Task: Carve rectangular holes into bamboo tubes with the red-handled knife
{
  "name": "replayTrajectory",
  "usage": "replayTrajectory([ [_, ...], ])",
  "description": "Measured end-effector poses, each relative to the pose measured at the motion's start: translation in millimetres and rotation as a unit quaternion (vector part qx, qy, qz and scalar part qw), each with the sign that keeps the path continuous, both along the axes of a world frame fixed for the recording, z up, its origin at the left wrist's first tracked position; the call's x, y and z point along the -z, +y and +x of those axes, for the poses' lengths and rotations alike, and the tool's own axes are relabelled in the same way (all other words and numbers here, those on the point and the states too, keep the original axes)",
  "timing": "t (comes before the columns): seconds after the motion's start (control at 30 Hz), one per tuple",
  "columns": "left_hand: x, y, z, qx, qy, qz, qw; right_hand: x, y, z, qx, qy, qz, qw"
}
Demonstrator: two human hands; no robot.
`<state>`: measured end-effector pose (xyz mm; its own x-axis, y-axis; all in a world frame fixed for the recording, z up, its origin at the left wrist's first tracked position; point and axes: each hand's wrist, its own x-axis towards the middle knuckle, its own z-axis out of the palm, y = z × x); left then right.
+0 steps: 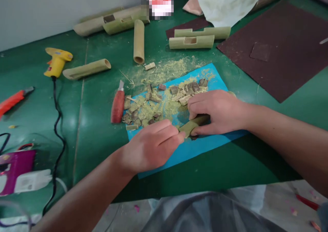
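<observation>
A short green bamboo tube (191, 126) lies aslant over the blue sheet (159, 165), partly covered by fingers. My right hand (217, 110) is closed round it, thumb on the near side and fingers on the far side. At the tube's left end is my left hand (153, 145), its fingers curled shut and touching that end; what they pinch is hidden. Dark scraps of sandpaper (195, 86) and greenish bamboo dust (166, 105) are scattered on the sheet. Left of them lies a red-handled knife (118, 105), blade pointing away.
Cut bamboo tubes (191, 42) lie at the back, with another tube (87, 69) at left. A yellow glue gun (57, 62) trails a black cord. An orange-handled tool (12, 102) and purple box (25, 160) sit far left. A brown sandpaper sheet (282, 54) lies right.
</observation>
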<state>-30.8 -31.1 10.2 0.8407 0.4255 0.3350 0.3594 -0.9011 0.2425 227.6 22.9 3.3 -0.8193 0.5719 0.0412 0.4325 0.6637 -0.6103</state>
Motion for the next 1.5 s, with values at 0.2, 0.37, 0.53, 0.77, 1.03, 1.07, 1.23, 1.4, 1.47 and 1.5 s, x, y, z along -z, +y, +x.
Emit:
replayTrajectory([
  [0.2, 1.7, 0.6, -0.8, 0.001, 0.006, 0.007, 1.000, -0.8, -0.1, 0.7, 0.002, 0.000, -0.002, 1.000],
  [0.37, 0.7, -0.8, 1.8, 0.004, 0.005, 0.015, 1.000, -1.9, -0.5, 0.1, 0.005, -0.013, -0.007, 1.000],
  [0.53, 0.1, -4.4, 4.8, -0.017, -0.002, 0.055, 0.998, -3.3, -0.5, -0.7, 0.005, -0.021, -0.012, 1.000],
  [0.77, 0.6, -9.2, 2.7, -0.018, 0.027, 0.064, 0.997, -3.0, 2.0, 0.0, -0.010, -0.010, -0.002, 1.000],
  [1.03, 3.8, -1.8, 1.6, -0.022, 0.014, 0.069, 0.997, 3.0, 0.6, 0.9, -0.038, 0.012, 0.072, 0.997],
  [1.07, 4.5, -1.6, -0.1, -0.023, 0.008, 0.066, 0.998, 3.6, 0.2, 1.0, -0.048, 0.017, 0.091, 0.995],
  [1.23, 4.7, -3.3, -8.1, -0.030, -0.022, 0.034, 0.999, 2.0, -4.0, 3.2, -0.074, 0.018, 0.185, 0.980],
  [1.4, 1.8, -4.2, -11.1, -0.043, -0.037, 0.007, 0.998, 2.0, -8.7, 5.3, -0.083, 0.024, 0.171, 0.981],
  [1.47, 2.4, -3.6, -12.5, -0.041, -0.038, -0.001, 0.998, 3.9, -8.7, 5.7, -0.076, 0.038, 0.135, 0.987],
  [1.5, 3.0, -3.3, -13.2, -0.037, -0.040, -0.007, 0.998, 4.9, -8.3, 5.9, -0.070, 0.046, 0.113, 0.990],
])
